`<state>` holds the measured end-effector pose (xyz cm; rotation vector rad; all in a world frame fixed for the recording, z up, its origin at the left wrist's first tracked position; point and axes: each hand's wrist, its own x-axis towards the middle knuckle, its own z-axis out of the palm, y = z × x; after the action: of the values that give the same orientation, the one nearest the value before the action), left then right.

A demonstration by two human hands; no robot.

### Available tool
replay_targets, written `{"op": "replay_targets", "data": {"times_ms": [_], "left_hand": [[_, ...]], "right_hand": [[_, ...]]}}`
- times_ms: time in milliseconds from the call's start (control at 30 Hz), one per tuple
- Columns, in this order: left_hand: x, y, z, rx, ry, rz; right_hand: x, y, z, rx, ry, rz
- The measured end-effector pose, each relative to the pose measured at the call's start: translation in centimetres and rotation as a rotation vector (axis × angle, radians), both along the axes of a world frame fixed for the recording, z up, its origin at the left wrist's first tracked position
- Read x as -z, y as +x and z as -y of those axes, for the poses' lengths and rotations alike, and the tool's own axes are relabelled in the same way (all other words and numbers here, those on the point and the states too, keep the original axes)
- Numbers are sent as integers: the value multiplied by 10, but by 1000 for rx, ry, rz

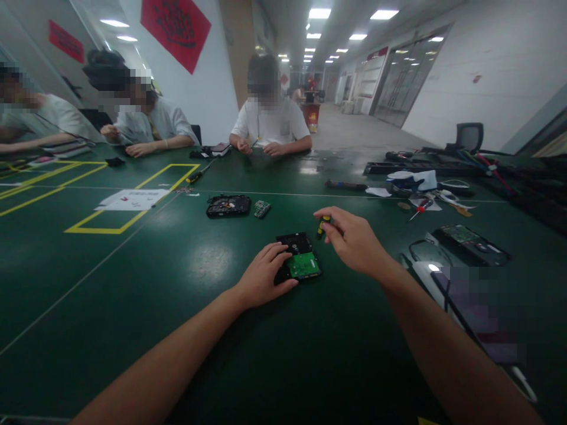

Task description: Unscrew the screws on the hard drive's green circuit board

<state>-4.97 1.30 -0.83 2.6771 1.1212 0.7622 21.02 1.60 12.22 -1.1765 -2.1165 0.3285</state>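
A hard drive (295, 243) lies on the green table in front of me, its green circuit board (305, 265) facing up. My left hand (266, 274) grips the drive from its left side, with fingers over the top and the thumb at the near edge. Just right of the drive, my right hand (352, 239) pinches the black and yellow handle of a screwdriver (323, 226), held above the table. Its shaft and tip cannot be made out. Beyond the drive sit a small loose circuit board (261, 209) and a second black hard drive (228, 206).
Another drive (472, 243) lies at the right, near a plastic-covered purple item (465, 307) with a cable. A red screwdriver (422, 208) and a dark-handled tool (345, 185) lie farther back. White paper (133, 199) is at left. People sit across the table, one opposite me (271, 121).
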Motion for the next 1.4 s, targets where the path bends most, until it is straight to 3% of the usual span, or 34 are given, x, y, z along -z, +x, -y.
{"op": "replay_targets", "data": {"times_ms": [333, 600, 833, 1067, 1400], "left_hand": [[0, 1, 0, 5, 7, 27], [-1, 1, 0, 8, -3, 39], [-1, 1, 0, 5, 5, 17], [-1, 1, 0, 5, -4, 17], [0, 1, -1, 10, -8, 33]], "right_hand": [[2, 2, -4, -59, 70, -19], [3, 0, -3, 29, 45, 4], [4, 2, -5, -16, 97, 0], [3, 0, -3, 35, 49, 24], [2, 3, -3, -35, 69, 29]]}}
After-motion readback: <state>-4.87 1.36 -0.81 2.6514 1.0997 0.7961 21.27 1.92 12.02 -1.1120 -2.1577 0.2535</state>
